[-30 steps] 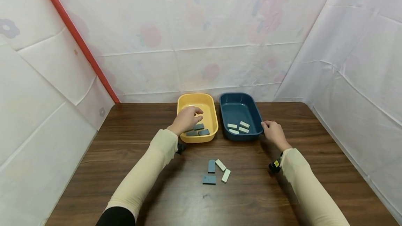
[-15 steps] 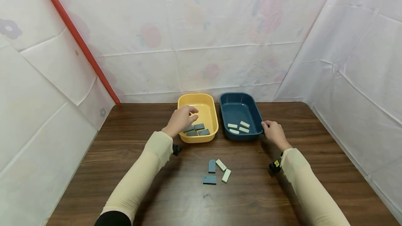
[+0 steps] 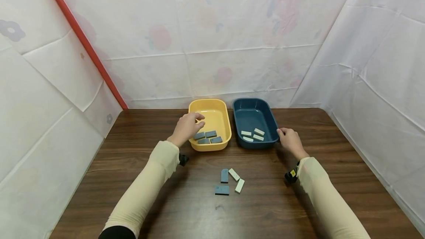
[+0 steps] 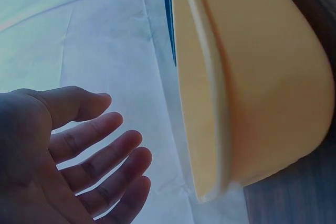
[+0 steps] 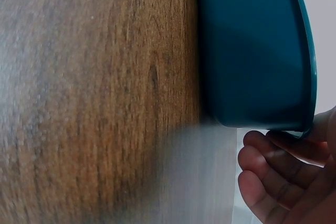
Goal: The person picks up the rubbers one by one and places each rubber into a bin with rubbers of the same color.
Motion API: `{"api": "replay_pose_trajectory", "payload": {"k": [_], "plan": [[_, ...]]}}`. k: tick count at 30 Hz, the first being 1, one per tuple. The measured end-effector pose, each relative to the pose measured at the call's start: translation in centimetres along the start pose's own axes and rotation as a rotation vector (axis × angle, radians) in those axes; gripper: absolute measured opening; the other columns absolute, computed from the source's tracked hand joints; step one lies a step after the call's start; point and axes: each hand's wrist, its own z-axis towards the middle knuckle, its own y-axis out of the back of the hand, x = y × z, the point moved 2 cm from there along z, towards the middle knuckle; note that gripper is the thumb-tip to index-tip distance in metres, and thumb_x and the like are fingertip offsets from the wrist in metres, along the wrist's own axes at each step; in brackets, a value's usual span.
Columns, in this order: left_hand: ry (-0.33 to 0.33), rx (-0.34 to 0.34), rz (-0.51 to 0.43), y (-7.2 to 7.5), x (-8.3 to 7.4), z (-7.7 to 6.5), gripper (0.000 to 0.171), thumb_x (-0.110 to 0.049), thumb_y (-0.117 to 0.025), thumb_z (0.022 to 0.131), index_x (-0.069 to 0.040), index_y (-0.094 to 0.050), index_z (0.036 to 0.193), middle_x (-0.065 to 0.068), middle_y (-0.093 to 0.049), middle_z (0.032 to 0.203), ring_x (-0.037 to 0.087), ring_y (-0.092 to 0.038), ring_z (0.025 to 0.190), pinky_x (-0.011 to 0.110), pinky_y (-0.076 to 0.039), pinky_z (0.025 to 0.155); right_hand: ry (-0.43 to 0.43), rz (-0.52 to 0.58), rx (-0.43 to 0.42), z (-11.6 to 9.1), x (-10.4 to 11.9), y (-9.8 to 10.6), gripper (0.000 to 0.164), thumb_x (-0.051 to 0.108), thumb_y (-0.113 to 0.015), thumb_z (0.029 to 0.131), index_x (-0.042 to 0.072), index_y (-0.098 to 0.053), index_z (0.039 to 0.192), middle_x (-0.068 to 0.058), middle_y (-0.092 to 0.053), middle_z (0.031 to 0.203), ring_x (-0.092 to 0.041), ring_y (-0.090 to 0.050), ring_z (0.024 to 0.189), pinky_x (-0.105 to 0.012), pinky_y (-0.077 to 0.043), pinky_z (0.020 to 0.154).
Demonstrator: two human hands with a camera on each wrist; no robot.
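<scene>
My left hand [image 3: 186,126] hovers over the left rim of the yellow bin [image 3: 227,123], holding nothing; its fingers look loosely bent and spread in the left wrist view. Several flat blue-grey blocks [image 3: 210,134] lie at the near end of that bin. At the dark blue bin [image 3: 252,115], my right hand [image 3: 290,141] pinches the near right rim between thumb and fingers, as the right wrist view shows. Several small whitish blocks [image 3: 258,137] lie in this bin's near end.
On the brown wooden table [image 3: 265,202], in front of the bins, lie two blue-grey blocks [image 3: 221,190] and two whitish blocks [image 3: 239,186]. The bins stand side by side near the back edge, before a white printed sheet [image 3: 199,40]. More sheeting hangs at both sides.
The left hand has drawn back leftward from over the yellow bin's inside to its left rim, uncovering the blue-grey blocks there. The right hand stays on the blue bin's rim.
</scene>
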Motion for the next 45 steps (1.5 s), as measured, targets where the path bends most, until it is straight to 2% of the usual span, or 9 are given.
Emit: {"api": "replay_pose_trajectory", "payload": {"k": [6,10,19,25,29,33,42,45], "plan": [[0.011,-0.016,0.001,-0.1,0.5,-0.3,0.029,-0.022,-0.063,0.095,-0.008,-0.07,0.12,0.009,-0.07,0.121,0.03,-0.064,0.11,0.046,-0.052,0.091,-0.006,0.003,0.003,0.0,0.0,0.0,0.049,0.026,-0.035,0.107,-0.008,-0.049,0.138,-0.029,-0.061,0.126,-0.04,-0.059,0.113,-0.055,-0.045,0.098],[0.018,-0.03,-0.004,-0.2,0.9,-0.4,0.029,-0.021,-0.063,0.095,-0.007,-0.069,0.12,0.01,-0.07,0.121,0.03,-0.065,0.11,0.046,-0.052,0.091,-0.006,0.003,0.005,0.0,0.0,0.0,0.049,0.026,-0.034,0.107,-0.008,-0.049,0.138,-0.029,-0.059,0.128,-0.041,-0.058,0.114,-0.055,-0.045,0.098],[0.05,-0.046,-0.013,-0.4,1.9,-1.0,0.03,-0.02,-0.062,0.095,-0.006,-0.068,0.121,0.011,-0.069,0.122,0.03,-0.065,0.107,0.046,-0.052,0.088,-0.003,0.01,-0.003,0.0,0.0,0.0,0.048,0.026,-0.035,0.107,-0.008,-0.05,0.137,-0.028,-0.063,0.12,-0.037,-0.062,0.103,-0.052,-0.048,0.091],[0.058,-0.105,0.006,-0.4,2.6,-1.5,0.03,-0.019,-0.061,0.095,-0.005,-0.069,0.121,0.014,-0.067,0.117,0.03,-0.063,0.097,0.045,-0.051,0.083,0.0,0.008,-0.016,0.0,0.0,-0.1,0.048,0.026,-0.035,0.107,-0.008,-0.051,0.136,-0.028,-0.063,0.122,-0.04,-0.061,0.109,-0.055,-0.046,0.095],[0.077,-0.13,0.004,-0.5,3.1,-1.7,0.031,-0.019,-0.061,0.095,-0.004,-0.068,0.121,0.015,-0.066,0.11,0.028,-0.061,0.092,0.044,-0.05,0.082,0.003,0.013,-0.019,0.0,-0.1,-0.2,0.048,0.026,-0.035,0.107,-0.008,-0.052,0.135,-0.026,-0.067,0.112,-0.037,-0.064,0.1,-0.053,-0.048,0.092],[0.102,-0.124,0.0,-0.6,3.7,-1.9,0.033,-0.02,-0.059,0.095,-0.004,-0.067,0.123,0.015,-0.065,0.107,0.028,-0.059,0.092,0.044,-0.048,0.083,0.008,0.019,-0.026,0.1,-0.1,-0.2,0.047,0.026,-0.036,0.106,-0.008,-0.053,0.134,-0.025,-0.069,0.106,-0.035,-0.066,0.094,-0.052,-0.049,0.089],[0.138,-0.123,-0.006,-1.1,4.8,-2.3,0.04,-0.023,-0.059,0.096,-0.001,-0.062,0.13,0.019,-0.063,0.116,0.033,-0.059,0.105,0.049,-0.048,0.09,0.009,0.014,-0.019,-0.1,-0.2,-0.3,0.049,0.027,-0.034,0.107,-0.008,-0.052,0.136,-0.026,-0.068,0.109,-0.035,-0.064,0.096,-0.052,-0.049,0.089],[0.149,-0.111,-0.008,-1.3,5.0,-2.4,0.042,-0.024,-0.058,0.096,-0.001,-0.061,0.131,0.017,-0.065,0.114,0.032,-0.061,0.099,0.046,-0.048,0.086,0.011,0.016,-0.019,-0.2,-0.1,-0.2,0.049,0.027,-0.034,0.107,-0.008,-0.051,0.136,-0.026,-0.067,0.11,-0.036,-0.064,0.097,-0.053,-0.048,0.09]]}}
